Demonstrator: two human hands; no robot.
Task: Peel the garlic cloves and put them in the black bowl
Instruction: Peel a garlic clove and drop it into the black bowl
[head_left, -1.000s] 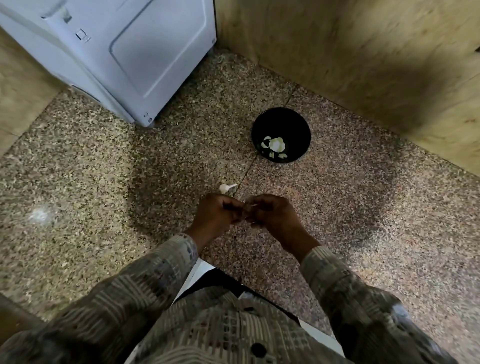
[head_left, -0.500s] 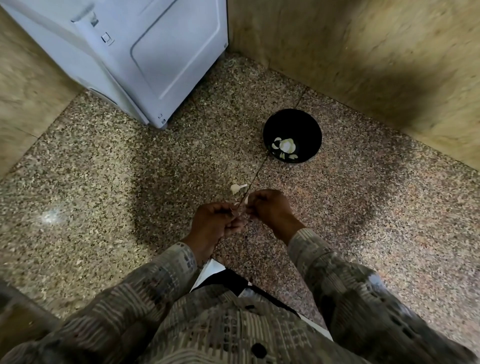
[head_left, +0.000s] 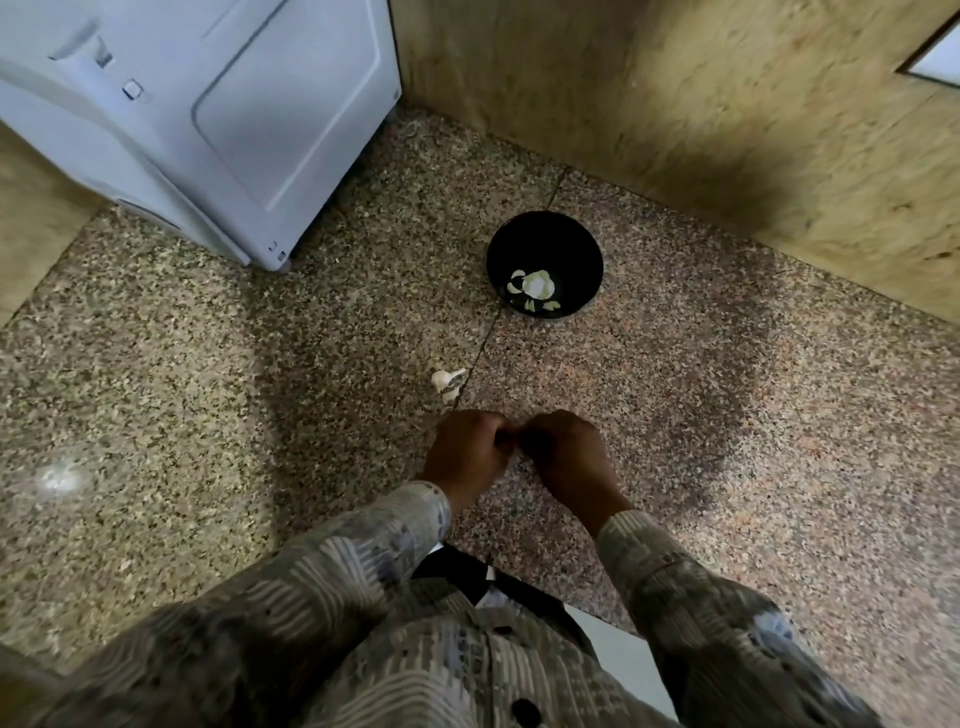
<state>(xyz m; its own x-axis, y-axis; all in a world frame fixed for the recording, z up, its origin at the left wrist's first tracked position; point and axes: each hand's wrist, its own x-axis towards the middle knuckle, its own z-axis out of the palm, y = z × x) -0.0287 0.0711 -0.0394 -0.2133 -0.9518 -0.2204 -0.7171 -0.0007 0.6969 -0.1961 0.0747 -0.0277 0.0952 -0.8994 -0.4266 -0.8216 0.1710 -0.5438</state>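
Note:
The black bowl (head_left: 544, 244) stands on the speckled stone counter (head_left: 675, 415), with several peeled garlic cloves (head_left: 535, 286) at its bottom. A white piece of garlic (head_left: 448, 379) lies on the counter between the bowl and my hands. My left hand (head_left: 467, 452) and my right hand (head_left: 566, 452) are curled with their fingertips meeting close together, just nearer to me than that piece. What they pinch is hidden between the fingers; earlier frames show a small pale garlic clove there.
A white appliance (head_left: 208, 119) fills the back left corner. Beige stone walls (head_left: 727, 130) close the back and right. A bright light spot (head_left: 57, 478) lies on the counter at left. My patterned sleeves and shirt fill the bottom.
My hands have stayed joined over the same spot, working at something small between the fingertips. The camera has tilted, so the bowl and garlic piece sit a little differently in view.

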